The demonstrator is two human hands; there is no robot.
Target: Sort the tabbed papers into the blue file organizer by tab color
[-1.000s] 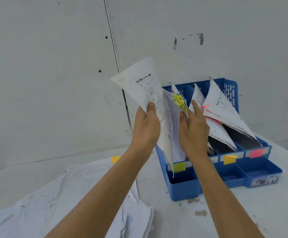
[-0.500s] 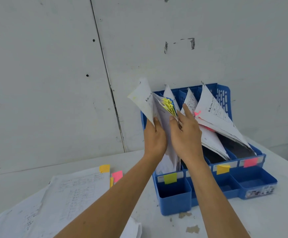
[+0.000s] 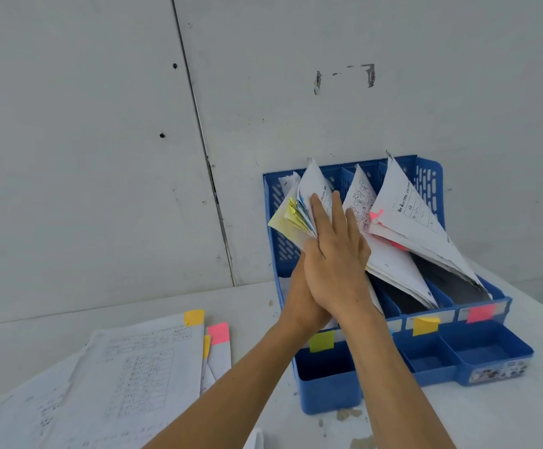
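The blue file organizer (image 3: pixel 328 393) stands against the wall, its slots marked by a yellow-green label (image 3: pixel 321 341), an orange label (image 3: pixel 425 325) and a pink label (image 3: pixel 480 313). A bundle of yellow-tabbed papers (image 3: pixel 296 218) leans in the leftmost slot. My right hand (image 3: pixel 335 257) lies flat against this bundle with its fingers stretched out. My left hand (image 3: pixel 296 293) is under the bundle's left side, mostly hidden behind the right hand, and the papers are squeezed between the two. Pink-tabbed papers (image 3: pixel 406 215) fan out of the right slot.
A loose pile of printed sheets (image 3: pixel 140 367) lies on the white table at the left, with an orange tab (image 3: pixel 194 317) and a pink tab (image 3: pixel 219 333) at its far edge. More sheets (image 3: pixel 393 267) lean in a middle slot. The wall is right behind the organizer.
The sheet in my left hand has gone down into the leftmost slot with the yellow-tabbed bundle. My right hand has flattened onto the bundle, and both hands have closed together.
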